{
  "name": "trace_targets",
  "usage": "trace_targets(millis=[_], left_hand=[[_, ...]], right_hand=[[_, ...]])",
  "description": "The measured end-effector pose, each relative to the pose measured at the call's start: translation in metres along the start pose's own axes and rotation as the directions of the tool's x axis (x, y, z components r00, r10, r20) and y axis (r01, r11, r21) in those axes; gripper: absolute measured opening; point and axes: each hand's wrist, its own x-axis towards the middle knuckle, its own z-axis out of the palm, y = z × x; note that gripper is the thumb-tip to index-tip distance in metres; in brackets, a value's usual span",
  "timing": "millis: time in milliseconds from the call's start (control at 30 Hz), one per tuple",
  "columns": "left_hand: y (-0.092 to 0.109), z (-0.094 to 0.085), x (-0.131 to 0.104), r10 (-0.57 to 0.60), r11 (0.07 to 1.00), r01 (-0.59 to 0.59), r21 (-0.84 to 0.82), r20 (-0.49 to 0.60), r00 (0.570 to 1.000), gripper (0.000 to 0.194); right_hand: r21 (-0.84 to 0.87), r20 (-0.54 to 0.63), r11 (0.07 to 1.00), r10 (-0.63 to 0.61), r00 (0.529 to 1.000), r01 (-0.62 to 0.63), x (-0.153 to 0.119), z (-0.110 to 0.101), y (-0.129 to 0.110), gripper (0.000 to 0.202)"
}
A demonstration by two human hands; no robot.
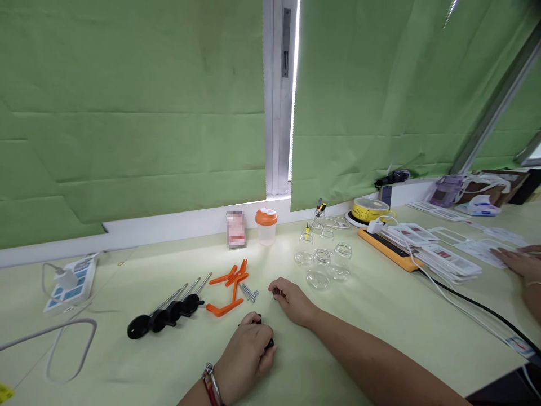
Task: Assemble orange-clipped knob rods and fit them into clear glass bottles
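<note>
My left hand (248, 351), with bracelets at the wrist, is closed around a black part (269, 343); most of it is hidden by the fingers. Just right of it, my right hand (295, 303) rests low over the table, its fingers pinched together. A small dark bit shows at those fingertips, too small to name. Silver bolts (249, 292) lie left of my right hand. Beyond them are orange plastic branched pieces (234, 286). Farther left, several black round pieces with metal rods (158, 320) lie in a slanting row.
Several clear glass jars (341, 255) stand at centre right, two holding small screwdrivers (320, 207). An orange-lidded cup (266, 225) is by the wall. A power strip (76, 282) lies left, an orange-black one (389, 248) right. Another person's hand (518, 260) touches papers (486, 251).
</note>
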Motion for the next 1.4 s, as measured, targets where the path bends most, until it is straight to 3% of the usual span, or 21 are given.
trace_targets(millis=[167,300,467,600,733,833,933,1033,1400], left_hand=[[0.000,0.000,-0.001,-0.004,1.000,0.004,0.003,0.012,1.000,0.013],[-0.001,0.002,-0.002,-0.008,1.000,0.008,-0.017,0.013,1.000,0.011],[-0.001,0.003,-0.001,-0.004,0.998,0.006,-0.055,0.032,0.999,0.007],[-0.001,0.003,0.000,-0.001,0.998,0.003,-0.064,0.041,0.999,0.006],[-0.004,0.005,-0.001,-0.016,0.998,0.018,-0.065,0.023,1.000,0.005],[-0.007,0.009,-0.001,-0.046,0.994,0.045,-0.098,-0.012,0.999,0.010],[-0.010,0.010,-0.001,-0.078,0.987,0.074,-0.143,-0.025,0.997,0.012],[-0.010,0.009,-0.001,-0.103,0.983,0.099,-0.157,-0.014,0.995,0.013],[-0.011,0.006,0.001,-0.148,0.975,0.154,-0.163,0.049,0.988,0.017]], right_hand=[[0.226,-0.007,0.967,0.126,0.992,-0.121,0.001,0.004,0.010,0.026],[0.320,-0.017,0.937,0.155,0.988,-0.141,0.005,0.003,0.013,0.027],[0.005,0.007,0.955,0.296,0.955,-0.296,0.004,-0.015,0.013,0.030],[-0.082,0.078,0.944,0.327,0.942,-0.321,-0.005,-0.032,0.011,0.023],[-0.122,0.149,0.938,0.341,0.928,-0.325,-0.012,-0.035,0.005,0.021],[-0.164,0.181,0.945,0.310,0.933,-0.282,-0.014,-0.032,-0.002,0.024],[-0.200,0.155,0.972,0.158,0.975,-0.126,-0.015,-0.028,-0.009,0.020],[-0.185,0.168,0.983,0.050,0.984,-0.019,-0.015,-0.025,-0.013,0.015],[-0.228,0.251,0.969,-0.041,0.967,0.100,-0.014,-0.017,-0.011,0.014]])
